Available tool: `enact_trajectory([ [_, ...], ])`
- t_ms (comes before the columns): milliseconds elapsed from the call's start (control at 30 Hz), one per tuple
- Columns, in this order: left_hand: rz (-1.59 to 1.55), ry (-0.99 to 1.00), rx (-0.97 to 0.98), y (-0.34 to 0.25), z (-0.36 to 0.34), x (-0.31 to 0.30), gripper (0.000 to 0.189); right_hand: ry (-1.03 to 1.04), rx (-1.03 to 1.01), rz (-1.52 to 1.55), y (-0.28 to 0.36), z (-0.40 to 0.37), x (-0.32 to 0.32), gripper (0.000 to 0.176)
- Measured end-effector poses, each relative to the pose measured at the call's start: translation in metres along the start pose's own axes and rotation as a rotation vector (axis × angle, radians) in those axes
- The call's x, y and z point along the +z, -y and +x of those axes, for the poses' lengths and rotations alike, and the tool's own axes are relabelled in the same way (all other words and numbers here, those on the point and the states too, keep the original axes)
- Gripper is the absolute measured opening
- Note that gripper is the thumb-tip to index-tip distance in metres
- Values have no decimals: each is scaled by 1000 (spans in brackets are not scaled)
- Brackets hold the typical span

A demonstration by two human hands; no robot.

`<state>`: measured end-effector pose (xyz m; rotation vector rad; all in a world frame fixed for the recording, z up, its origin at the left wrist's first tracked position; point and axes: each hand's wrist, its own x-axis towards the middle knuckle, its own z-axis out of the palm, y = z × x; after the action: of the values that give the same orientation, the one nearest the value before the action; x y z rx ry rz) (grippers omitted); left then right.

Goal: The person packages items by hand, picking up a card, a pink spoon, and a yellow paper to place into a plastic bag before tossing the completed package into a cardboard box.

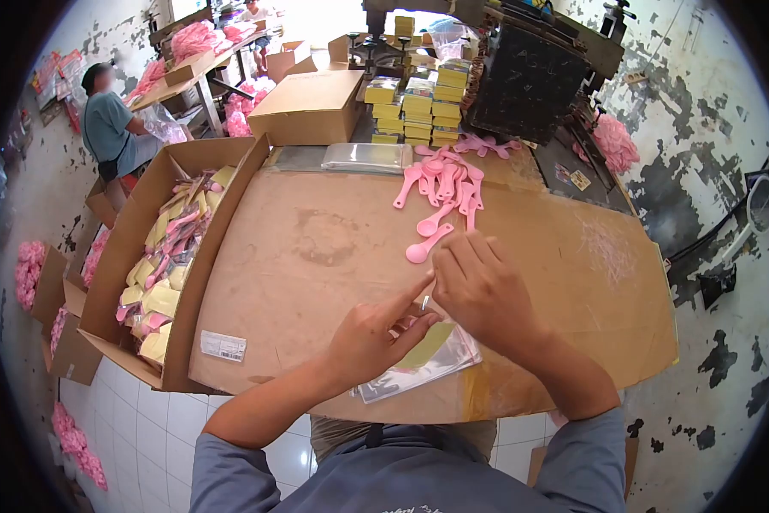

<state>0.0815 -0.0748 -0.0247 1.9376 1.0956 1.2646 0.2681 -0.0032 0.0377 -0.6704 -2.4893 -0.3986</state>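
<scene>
My left hand (374, 340) is over the clear plastic bags (427, 378) near the front of the table, its index finger stretched out and its thumb beside the yellow-green card (427, 349) on the bags. A small shiny ring-like spot shows between its fingers. Just to the right, my right hand (478, 286) is closed, its fingertips bent together; what they hold, if anything, is hidden. Beyond the hands lies a pile of pink spoons (444, 178), with one pink spoon (418, 252) nearest the right fingertips.
At the left stands an open carton (198, 278) of packed cards and spoons. Stacks of yellow cards (418, 107), a closed box (309, 104) and a clear bag stack (365, 157) are at the back. Another person (115, 124) sits at the far left.
</scene>
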Motion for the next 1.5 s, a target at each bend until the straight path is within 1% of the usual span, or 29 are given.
enact_trajectory([
  [33, -11, 9, -3, -2, 0, 0, 63, 23, 17, 13, -4, 1, 4, 26],
  [133, -90, 53, -78, -3, -1, -3, 66, -60, 111, 125, -25, -6, 7, 22],
  [233, -141, 24, -143, 1, -2, -4, 67, -155, 155, 278, -25, -11, -8, 16],
  [333, -162, 20, -174, -2, 0, -6, 67, -138, 56, 229, -6, -17, -14, 19],
  [433, -206, -6, -200, -11, 1, -3, 67, -158, 22, 175, 1, -17, -13, 21],
  [533, -221, -1, -201, -3, -1, 0, 65, -159, 32, 132, 2, -18, -10, 23],
  [633, -209, 58, -216, -7, 1, -5, 61, -169, 13, 84, 3, -16, -7, 25],
  [733, -206, 59, -206, -8, 1, -4, 57, -157, -9, 16, 3, -15, -4, 28],
  [933, -148, 46, -136, -9, 2, -2, 57, -128, -62, -81, 3, -13, 1, 34],
  [1033, -130, 70, -125, -5, 0, -1, 56, -99, -24, -38, -3, -8, 4, 29],
  [1133, -212, 69, -190, -8, 3, -4, 54, -189, 38, 60, -12, -7, -3, 19],
  [1233, -253, 54, -230, -9, 2, -7, 53, -217, 384, 359, -42, -21, -21, 9],
  [1300, -365, -10, -225, -7, 1, -8, 52, -98, 570, 894, -75, -50, -49, 10],
  [1367, -477, -50, -232, -4, 3, -7, 51, 19, 651, 1293, -108, -93, -102, 10],
  [1400, -520, -66, -241, -3, 4, -8, 51, 51, 687, 1389, -126, -111, -117, 5],
  [1433, -558, -86, -250, -3, 4, -11, 51, 41, 745, 1387, -149, -135, -122, 6],
  [1467, -561, -63, -259, -2, 4, -14, 51, -8, 882, 1251, -176, -158, -119, 11],
  [1500, -569, -69, -258, -2, 4, -14, 51, -37, 1041, 1008, -204, -182, -108, 16],
])
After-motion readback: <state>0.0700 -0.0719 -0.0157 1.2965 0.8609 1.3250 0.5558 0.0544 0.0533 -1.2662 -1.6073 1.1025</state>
